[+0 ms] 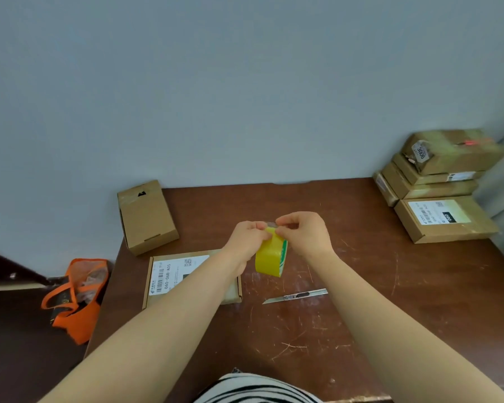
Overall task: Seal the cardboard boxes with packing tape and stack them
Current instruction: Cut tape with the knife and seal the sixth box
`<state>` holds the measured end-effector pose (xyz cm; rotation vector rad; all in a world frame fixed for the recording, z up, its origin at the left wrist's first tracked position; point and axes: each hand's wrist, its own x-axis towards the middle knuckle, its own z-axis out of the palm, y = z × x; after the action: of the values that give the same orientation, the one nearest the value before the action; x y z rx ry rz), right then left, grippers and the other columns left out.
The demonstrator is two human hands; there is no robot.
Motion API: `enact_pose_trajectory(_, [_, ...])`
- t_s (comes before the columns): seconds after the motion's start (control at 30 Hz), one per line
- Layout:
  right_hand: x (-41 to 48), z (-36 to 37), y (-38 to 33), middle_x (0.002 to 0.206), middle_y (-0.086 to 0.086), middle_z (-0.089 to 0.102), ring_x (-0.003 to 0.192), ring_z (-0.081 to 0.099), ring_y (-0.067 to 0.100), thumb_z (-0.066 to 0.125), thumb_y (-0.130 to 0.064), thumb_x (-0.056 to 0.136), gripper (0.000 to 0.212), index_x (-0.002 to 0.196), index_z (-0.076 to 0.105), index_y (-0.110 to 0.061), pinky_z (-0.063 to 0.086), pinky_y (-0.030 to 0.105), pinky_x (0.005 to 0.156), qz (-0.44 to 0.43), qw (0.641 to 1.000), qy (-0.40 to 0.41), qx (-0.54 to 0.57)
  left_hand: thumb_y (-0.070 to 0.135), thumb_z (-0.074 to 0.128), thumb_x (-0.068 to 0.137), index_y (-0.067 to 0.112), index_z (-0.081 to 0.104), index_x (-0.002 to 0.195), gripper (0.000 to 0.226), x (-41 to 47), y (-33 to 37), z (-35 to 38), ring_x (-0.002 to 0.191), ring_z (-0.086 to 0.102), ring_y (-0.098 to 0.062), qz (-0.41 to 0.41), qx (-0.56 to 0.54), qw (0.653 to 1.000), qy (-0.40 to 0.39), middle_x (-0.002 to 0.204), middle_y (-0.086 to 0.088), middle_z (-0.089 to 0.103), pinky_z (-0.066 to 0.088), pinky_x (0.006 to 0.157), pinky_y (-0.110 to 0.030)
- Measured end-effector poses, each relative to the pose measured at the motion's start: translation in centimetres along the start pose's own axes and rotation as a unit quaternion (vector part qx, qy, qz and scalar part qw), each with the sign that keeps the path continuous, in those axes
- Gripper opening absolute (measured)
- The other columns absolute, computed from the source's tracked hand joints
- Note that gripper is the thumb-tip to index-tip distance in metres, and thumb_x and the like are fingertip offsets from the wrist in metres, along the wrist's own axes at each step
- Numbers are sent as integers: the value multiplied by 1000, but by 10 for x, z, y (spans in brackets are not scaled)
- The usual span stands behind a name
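Both grips meet above the middle of the tabletop [361, 315], holding a yellow roll of packing tape [269, 257] in the air between them. The left grip [249, 238] has its fingers curled round the upper left side of the roll. The right grip [303, 232] pinches with thumb and fingertips at the top edge of the roll, where a short clear bit of tape seems to lift off; the blur makes this hard to tell.

Below the left forearm a flat cardboard box [169, 277] with a white shipping label lies on the tabletop. Behind it, at the far left corner, a second box [146, 216] stands upright and tilted against the wall. A utility knife [296, 296] with its blade out lies just right of the flat box, below the roll.

At the far right corner sits a pile of taped boxes [448, 167], and a labelled box [460, 228] lies flat just in front of it. An orange bag [76, 295] rests on the floor left of the tabletop.
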<state>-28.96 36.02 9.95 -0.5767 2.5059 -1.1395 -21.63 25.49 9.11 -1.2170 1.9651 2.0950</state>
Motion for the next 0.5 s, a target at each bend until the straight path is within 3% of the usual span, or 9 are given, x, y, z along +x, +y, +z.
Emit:
enact_pose_trajectory(0.2, [3, 7, 3, 113, 3, 62, 101, 58, 23, 48, -15, 96, 22, 113, 61, -18, 41, 28, 69, -5, 987, -13, -159, 9, 62, 88, 11, 62, 101, 13, 6, -8, 9, 109, 61, -31, 4, 15, 1000, 4, 113, -17, 65, 47, 99, -49])
enact_pose_trajectory(0.33, [3, 14, 13, 115, 9, 57, 98, 57, 28, 43, -14, 98, 19, 112, 55, -15, 37, 30, 69, 6, 986, -31, -164, 7, 61, 90, 17, 62, 92, 10, 5, -13, 14, 109, 61, -34, 4, 24, 1000, -5, 109, -15, 65, 50, 95, -51])
enact_pose_trajectory(0.43, [3, 16, 24, 117, 9, 56, 102, 56, 29, 42, -18, 99, 18, 112, 55, -14, 35, 29, 71, 19, 985, -65, -159, 3, 62, 88, 29, 42, 118, 44, 6, -20, 12, 97, 65, -26, 2, 0, 1000, 5, 107, -10, 58, 58, 81, -44])
enact_pose_trajectory(0.5, [4, 15, 30, 116, 9, 57, 103, 56, 29, 42, -19, 99, 18, 110, 55, -14, 37, 30, 72, 19, 985, -81, -149, 0, 58, 90, 33, 44, 123, 49, 7, -23, 9, 89, 64, -22, 24, 4, 1000, -17, 100, -12, 61, 59, 77, -41])
